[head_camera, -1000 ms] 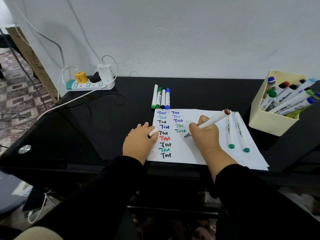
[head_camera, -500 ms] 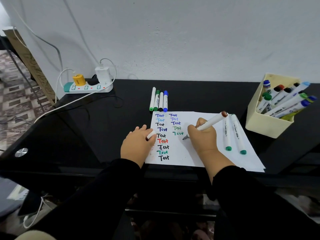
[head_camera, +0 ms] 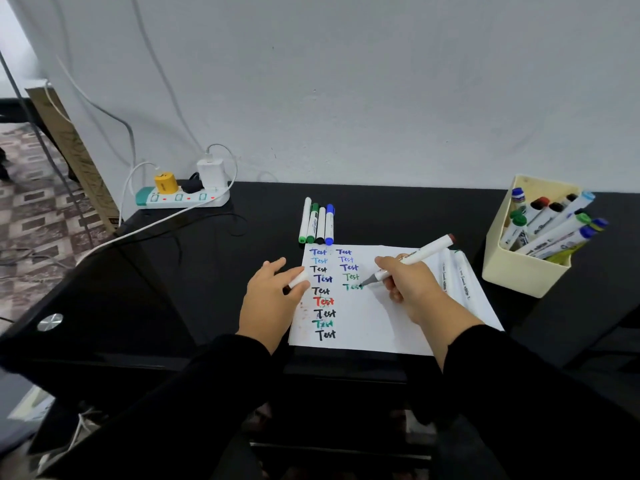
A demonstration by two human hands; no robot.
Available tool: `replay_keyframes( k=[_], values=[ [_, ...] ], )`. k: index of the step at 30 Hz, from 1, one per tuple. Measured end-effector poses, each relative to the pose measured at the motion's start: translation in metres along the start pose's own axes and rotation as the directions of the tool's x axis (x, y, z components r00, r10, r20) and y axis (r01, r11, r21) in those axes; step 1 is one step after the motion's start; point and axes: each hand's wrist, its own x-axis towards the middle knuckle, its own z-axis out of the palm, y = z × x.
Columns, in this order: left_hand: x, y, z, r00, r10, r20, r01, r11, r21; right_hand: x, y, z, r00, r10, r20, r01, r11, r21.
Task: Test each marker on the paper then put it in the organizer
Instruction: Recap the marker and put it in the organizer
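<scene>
While right hand (head_camera: 410, 289) hides markers (head_camera: 453, 271), labels blurred

Right hand (head_camera: 412, 289) has slid the marker (head_camera: 412, 261) tip up – onto the lowest green "Test".

Paper (head_camera: 374, 327) lies at the desk's (head_camera: 173, 289) front edge, mid-width; my left hand (head_camera: 273, 299) sits on its left edge holding a cap (head_camera: 298, 279), my right hand (head_camera: 408, 289) is on its middle with the marker (head_camera: 415, 259) tip on the sheet. Four markers (head_camera: 317, 225) lie side by side just behind the paper's back-left corner, and two more markers (head_camera: 457, 275) lie on its right edge. Organizer (head_camera: 512, 271) stands near the desk's right edge with markers leaning in it; power strip (head_camera: 183, 199) is at the back-left corner.
</scene>
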Motion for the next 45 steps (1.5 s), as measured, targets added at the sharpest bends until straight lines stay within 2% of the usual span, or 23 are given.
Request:
replay_keyframes(
  k=[2,4,8,11,15,19,25,31,38,43,45],
  values=[
    [-0.002,0.008,-0.009,1.0,0.012,0.012,-0.011,0.996,-0.083,-0.001,-0.007,-0.002,1.0,-0.015,0.018,0.014,0.999,0.047],
    [-0.002,0.02,-0.019,0.995,0.005,0.1,0.014,0.981,-0.193,-0.005,-0.016,-0.001,0.998,-0.049,0.024,0.045,0.989,0.141],
    [-0.006,0.04,-0.031,0.974,-0.047,0.223,0.156,0.851,-0.501,-0.019,-0.031,0.009,0.989,-0.134,0.054,0.112,0.948,0.297],
    [-0.011,0.053,-0.037,0.965,-0.025,0.261,0.173,0.808,-0.563,-0.031,-0.039,0.014,0.981,-0.185,0.058,0.158,0.936,0.315],
    [-0.019,0.067,-0.042,0.953,0.004,0.304,0.188,0.779,-0.598,-0.045,-0.043,0.019,0.972,-0.228,0.065,0.208,0.951,0.228],
    [-0.022,0.073,-0.045,0.948,0.066,0.31,0.138,0.794,-0.592,-0.056,-0.042,0.023,0.968,-0.235,0.088,0.22,0.964,0.15],
    [-0.019,0.073,-0.051,0.924,0.084,0.373,0.163,0.796,-0.583,-0.059,-0.043,0.015,0.94,-0.241,0.242,0.183,0.953,0.24],
    [-0.014,0.075,-0.061,0.875,0.089,0.476,0.197,0.833,-0.518,-0.059,-0.043,0.005,0.898,-0.265,0.351,0.2,0.957,0.21],
    [-0.011,0.078,-0.049,0.919,0.088,0.385,0.102,0.888,-0.448,-0.061,-0.033,0.01,0.93,-0.268,0.251,0.194,0.939,0.284],
    [-0.001,0.07,-0.042,0.88,0.067,0.469,0.126,0.921,-0.369,-0.054,-0.029,0.004,0.94,-0.251,0.231,0.207,0.958,0.197],
    [0.007,0.061,-0.039,0.886,0.022,0.463,0.134,0.944,-0.302,-0.048,-0.027,0.0,0.945,-0.277,0.173,0.259,0.958,0.122]
  ],
)
